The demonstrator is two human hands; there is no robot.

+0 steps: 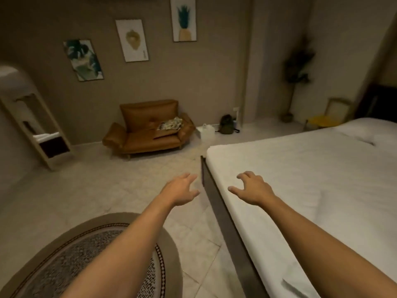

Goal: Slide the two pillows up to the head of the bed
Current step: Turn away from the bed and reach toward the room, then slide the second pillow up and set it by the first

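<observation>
A bed (pixel 300 168) with a white sheet fills the right side of the head view, on a dark frame. At its far right edge lies a white pillow (pixel 369 130), only partly in view; I see no second pillow. My left hand (pixel 180 190) hovers over the floor just left of the bed's edge, fingers spread and holding nothing. My right hand (pixel 251 188) is above the near edge of the mattress, fingers curled apart and empty. Both arms reach forward.
A brown leather armchair (pixel 148 130) stands against the far wall with a bundle on its seat. A round patterned rug (pixel 86 254) lies at my feet. A standing mirror (pixel 36 130) leans at left. A dark bag (pixel 227 124), a plant (pixel 297 67) and a yellow chair (pixel 326 119) sit behind the bed.
</observation>
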